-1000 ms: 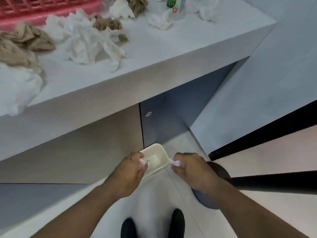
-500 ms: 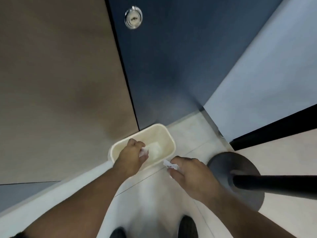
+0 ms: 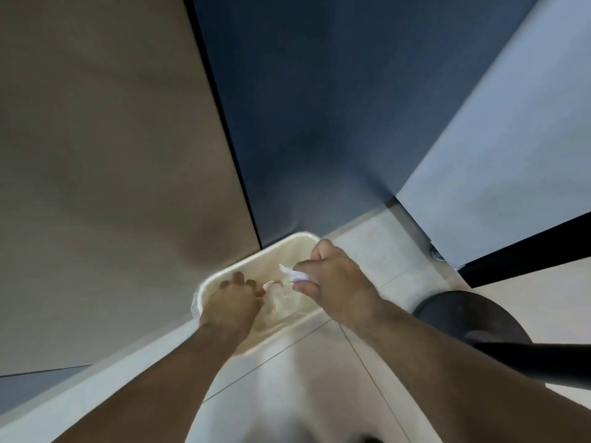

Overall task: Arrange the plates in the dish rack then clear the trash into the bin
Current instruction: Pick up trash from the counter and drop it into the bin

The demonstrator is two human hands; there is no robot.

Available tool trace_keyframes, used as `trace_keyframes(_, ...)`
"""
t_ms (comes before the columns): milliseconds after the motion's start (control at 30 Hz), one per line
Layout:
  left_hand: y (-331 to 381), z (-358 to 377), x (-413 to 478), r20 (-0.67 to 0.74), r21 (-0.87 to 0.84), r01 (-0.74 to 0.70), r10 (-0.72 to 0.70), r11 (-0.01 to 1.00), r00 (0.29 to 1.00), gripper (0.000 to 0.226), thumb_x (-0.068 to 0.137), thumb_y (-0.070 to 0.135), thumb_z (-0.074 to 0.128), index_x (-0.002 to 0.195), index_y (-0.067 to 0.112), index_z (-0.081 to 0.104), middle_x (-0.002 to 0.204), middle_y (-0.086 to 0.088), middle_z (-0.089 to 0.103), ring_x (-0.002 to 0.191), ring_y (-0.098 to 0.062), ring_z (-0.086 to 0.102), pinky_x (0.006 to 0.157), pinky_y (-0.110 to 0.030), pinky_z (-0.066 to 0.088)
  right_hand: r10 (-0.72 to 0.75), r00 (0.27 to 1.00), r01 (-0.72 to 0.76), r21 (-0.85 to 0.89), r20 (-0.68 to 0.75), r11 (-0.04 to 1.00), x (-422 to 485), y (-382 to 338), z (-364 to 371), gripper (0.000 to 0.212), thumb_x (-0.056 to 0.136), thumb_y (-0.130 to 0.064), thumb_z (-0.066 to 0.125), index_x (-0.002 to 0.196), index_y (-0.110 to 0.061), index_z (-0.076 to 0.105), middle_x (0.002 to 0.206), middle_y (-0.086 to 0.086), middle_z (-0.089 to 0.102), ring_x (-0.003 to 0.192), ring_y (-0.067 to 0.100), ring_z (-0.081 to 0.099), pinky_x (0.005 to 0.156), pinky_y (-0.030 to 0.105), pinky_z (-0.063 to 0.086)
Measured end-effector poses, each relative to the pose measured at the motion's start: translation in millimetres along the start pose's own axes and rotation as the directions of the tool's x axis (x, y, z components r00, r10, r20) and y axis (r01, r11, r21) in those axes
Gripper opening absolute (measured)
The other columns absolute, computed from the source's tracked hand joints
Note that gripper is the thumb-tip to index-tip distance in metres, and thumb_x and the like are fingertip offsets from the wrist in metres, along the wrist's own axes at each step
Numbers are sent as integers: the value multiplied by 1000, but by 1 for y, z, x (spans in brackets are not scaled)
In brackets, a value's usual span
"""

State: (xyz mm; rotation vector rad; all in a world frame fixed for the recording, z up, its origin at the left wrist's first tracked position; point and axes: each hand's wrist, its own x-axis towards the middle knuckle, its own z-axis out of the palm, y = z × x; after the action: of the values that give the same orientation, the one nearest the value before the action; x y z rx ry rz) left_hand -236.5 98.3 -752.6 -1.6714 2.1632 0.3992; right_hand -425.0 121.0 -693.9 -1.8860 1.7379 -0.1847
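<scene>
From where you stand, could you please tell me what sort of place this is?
Probably a kitchen or pantry corner, seen at floor level: a small cream bin on a tiled floor, set against a beige panel and a dark blue cabinet door.

1 wide-angle view, worn on the head, looks steeply down past the person's forearms (image 3: 179, 378), which enter from 6 o'clock. It faces the foot of the cabinet fronts (image 3: 319, 123) at 12 o'clock. The bin (image 3: 281, 251) sits close below centre, with floor (image 3: 319, 378) at 6 o'clock and a stand base (image 3: 463, 314) at 4 o'clock.
</scene>
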Motion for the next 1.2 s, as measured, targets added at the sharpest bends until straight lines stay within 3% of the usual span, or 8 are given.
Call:
trace_keyframes(100,-11,-9,-23,-129,-177,25,-48,984,990,34,96,45,40,112,22,59,110,2,57,93,-18,61,77,-30,48,-17,999,22,-108,51,994,31,-2,24,47,90,-40,62,132,-23,52,123,4,49,110,24,48,91,36,47)
trace_keyframes(200,-20,-15,-36,-225,-254,12,-72,967,972,27,95,43,45,97,24,63,95,6,59,79,-19,61,69,-32,50,-7,999,18,-283,37,959,46,1,43,58,86,-49,63,134,-20,46,129,5,51,117,26,44,98,38,42)
trace_keyframes(467,-22,-46,-45,-255,-357,9,-107,934,961,29,92,44,51,112,26,62,97,5,66,83,-18,64,73,-31,52,68,995,-53,-201,69,978,30,1,22,94,80,-51,70,151,-17,18,149,2,34,131,24,38,102,36,43)
trace_keyframes(567,-20,-69,-62,-259,-371,2,-105,929,960,29,93,43,51,114,25,61,99,6,64,85,-18,63,76,-31,52,112,991,-97,-172,75,980,12,-12,-4,87,83,-50,69,148,-15,23,148,3,34,128,24,42,100,35,44)
trace_keyframes(667,-17,-98,-87,-274,-403,-47,-71,914,959,28,93,44,49,111,27,62,99,9,61,87,-15,62,77,-32,51,108,994,-104,-136,26,985,-15,-31,-44,62,89,-48,60,140,-18,40,140,2,45,120,22,50,96,32,46)
trace_keyframes(833,-3,-190,-136,-344,-484,-230,59,844,937,17,92,42,50,89,29,61,86,16,56,85,-7,55,76,-30,47,72,988,-77,-30,-137,997,-67,-77,-142,35,97,-44,45,123,-23,55,121,-5,55,110,16,53,91,31,47)
trace_keyframes(1067,21,-372,-214,-625,-341,-467,173,816,761,28,90,43,45,83,24,64,78,14,58,77,-11,57,70,-35,50,-27,958,58,99,-286,993,-135,-145,-318,35,94,-46,50,124,-29,56,127,-17,53,120,4,44,99,24,39)
trace_keyframes(1200,34,-472,-259,-682,-273,-513,212,814,700,29,91,46,42,85,27,63,81,14,59,77,-8,55,68,-33,47,-57,929,123,161,-366,979,-168,-179,-417,37,94,-46,52,128,-30,55,130,-18,52,122,0,43,99,19,36)
